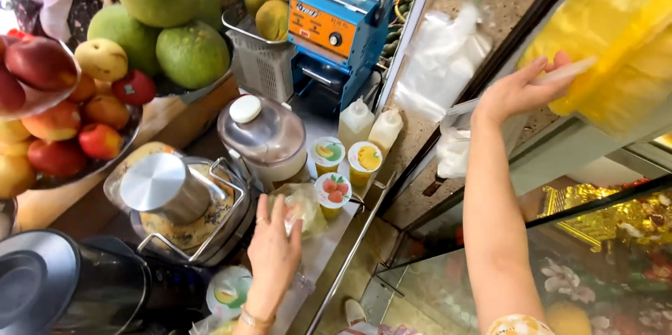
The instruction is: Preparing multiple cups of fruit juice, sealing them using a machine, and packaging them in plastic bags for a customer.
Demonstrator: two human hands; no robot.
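Left hand (274,240): clamped on clear plastic cup (302,210), near counter (318,254), beside juicer (185,202); keep it upright. Right hand (521,90): fingers together, pinching a straw (567,72) far right by yellow bags (616,34); draw one out gently.
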